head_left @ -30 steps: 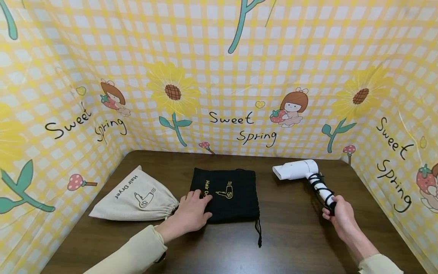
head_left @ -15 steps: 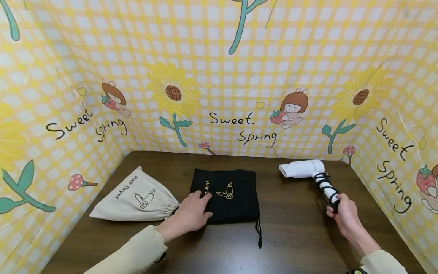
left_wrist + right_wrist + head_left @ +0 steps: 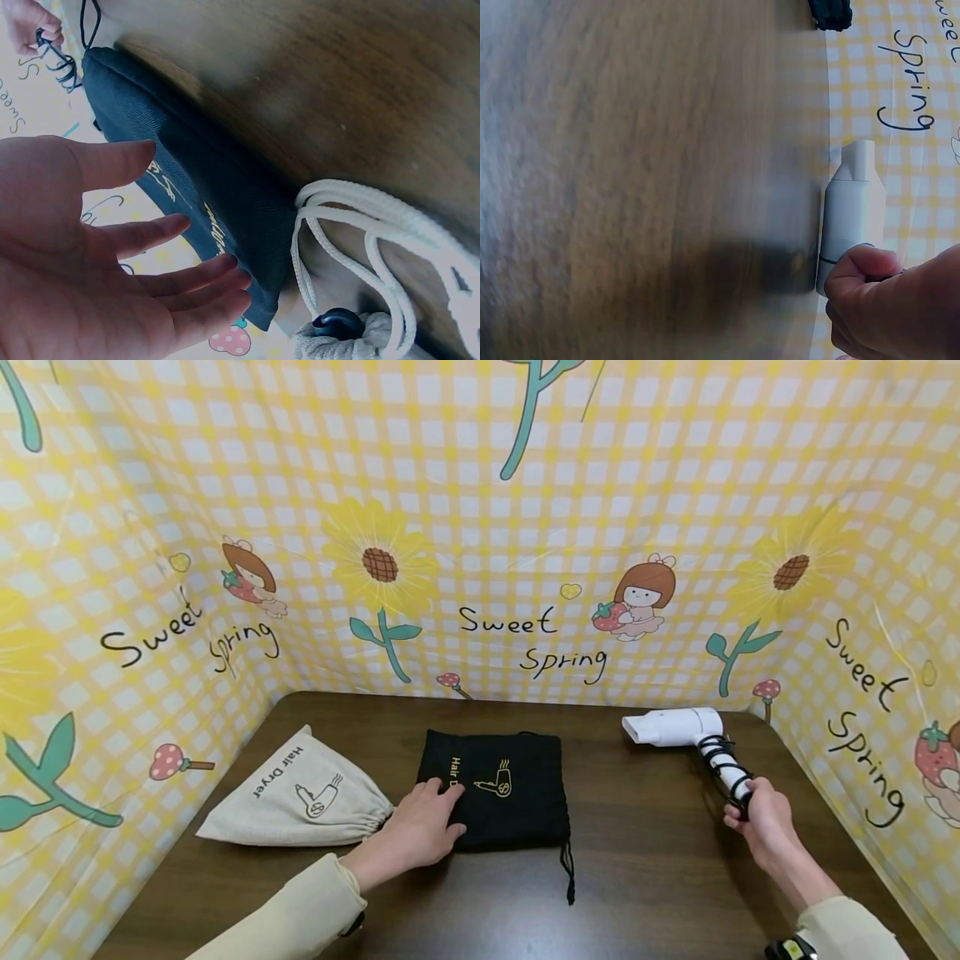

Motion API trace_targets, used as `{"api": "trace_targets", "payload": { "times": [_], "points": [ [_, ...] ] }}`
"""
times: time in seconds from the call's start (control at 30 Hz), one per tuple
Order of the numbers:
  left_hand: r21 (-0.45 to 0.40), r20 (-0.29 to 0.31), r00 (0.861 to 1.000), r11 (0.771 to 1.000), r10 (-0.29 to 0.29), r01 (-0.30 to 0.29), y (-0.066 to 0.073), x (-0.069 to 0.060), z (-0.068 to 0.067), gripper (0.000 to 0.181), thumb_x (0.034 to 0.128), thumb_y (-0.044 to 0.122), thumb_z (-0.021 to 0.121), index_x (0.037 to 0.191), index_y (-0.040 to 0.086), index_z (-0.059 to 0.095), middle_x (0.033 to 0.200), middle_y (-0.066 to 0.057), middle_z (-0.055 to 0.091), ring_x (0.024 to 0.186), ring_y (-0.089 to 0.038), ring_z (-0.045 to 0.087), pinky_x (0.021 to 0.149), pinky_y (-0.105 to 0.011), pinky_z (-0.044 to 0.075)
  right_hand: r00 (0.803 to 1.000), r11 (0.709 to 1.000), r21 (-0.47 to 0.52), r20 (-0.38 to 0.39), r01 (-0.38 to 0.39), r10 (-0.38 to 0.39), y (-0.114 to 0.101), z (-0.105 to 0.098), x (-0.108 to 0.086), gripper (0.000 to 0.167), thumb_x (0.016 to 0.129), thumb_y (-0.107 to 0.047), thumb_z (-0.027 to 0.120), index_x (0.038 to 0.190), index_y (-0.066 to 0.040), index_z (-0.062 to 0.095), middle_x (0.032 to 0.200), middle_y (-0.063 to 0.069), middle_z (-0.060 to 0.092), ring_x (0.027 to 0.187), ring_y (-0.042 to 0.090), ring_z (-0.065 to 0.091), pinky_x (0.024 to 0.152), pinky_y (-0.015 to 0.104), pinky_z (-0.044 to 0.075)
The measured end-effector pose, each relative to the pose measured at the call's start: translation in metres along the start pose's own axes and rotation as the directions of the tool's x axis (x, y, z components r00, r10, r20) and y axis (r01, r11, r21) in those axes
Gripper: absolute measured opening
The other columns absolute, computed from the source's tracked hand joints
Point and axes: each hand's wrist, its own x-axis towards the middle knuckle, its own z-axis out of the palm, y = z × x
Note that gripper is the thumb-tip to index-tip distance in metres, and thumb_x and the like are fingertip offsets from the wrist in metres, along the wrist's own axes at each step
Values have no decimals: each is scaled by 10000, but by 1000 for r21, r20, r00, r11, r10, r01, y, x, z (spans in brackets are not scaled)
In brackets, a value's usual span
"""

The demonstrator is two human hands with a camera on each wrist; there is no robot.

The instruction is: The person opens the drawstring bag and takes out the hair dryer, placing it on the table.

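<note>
A white hair dryer (image 3: 675, 728), its black cord wound round the handle, is at the back right, nozzle pointing left. My right hand (image 3: 768, 818) grips the end of that handle; in the right wrist view the fingers are curled. Whether the dryer touches the table cannot be told. In the middle lies a flat black drawstring pouch (image 3: 517, 818) printed with a yellow dryer drawing. Over its left edge is my left hand (image 3: 420, 827), fingers loosely extended and holding nothing. The left wrist view shows that palm (image 3: 82, 262) beside the black pouch (image 3: 180, 165).
A beige drawstring bag (image 3: 285, 810) marked "Hair Dryer" lies to the left, its gathered end by my left wrist. Its white cords (image 3: 375, 214) loop in the left wrist view. Yellow checked cloth (image 3: 487, 543) walls the brown table (image 3: 637, 893) on three sides.
My right hand has carried the hair dryer a little to the right and slightly farther back. The left hand, black pouch and beige bag have stayed in place.
</note>
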Motion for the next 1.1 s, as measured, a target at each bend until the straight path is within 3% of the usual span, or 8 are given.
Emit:
{"api": "trace_targets", "payload": {
  "times": [0.3,0.67,0.93,1.1],
  "points": [
    [8,-5,1000,1000,9,-9,-2,1,2,537,978,217,764,1426,-22,591,1367,-316,555,1270,-471,543,1066,-558,455,1000,1000,22,7,-3,3,-4,-4,2,285,1097,-184,190,1162,50,338,1027,123,410,637,126,471,589,246,479],
    [8,12,1000,1000,-1,1,-2,2,0,531,979,226,763,1423,-13,596,1365,-306,564,1265,-467,552,1074,-554,457,993,997,48,106,-54,49,-16,-9,3,289,1114,-187,223,1213,64,324,941,67,452,666,141,502,636,254,491],
    [11,13,1000,1000,8,-8,0,1,-2,527,974,227,768,1414,-11,602,1358,-302,566,1265,-462,551,1076,-547,454,986,995,-37,133,-94,98,-15,-13,5,480,1118,-177,303,1426,175,201,918,30,629,716,119,559,690,251,534],
    [8,11,1000,1000,13,-13,0,0,1,530,969,227,774,1412,-9,605,1356,-297,564,1264,-456,549,1066,-548,456,989,993,-66,106,-99,106,-12,-12,6,406,1110,-148,380,1336,173,277,973,98,566,732,120,606,723,266,576]
  ]
}}
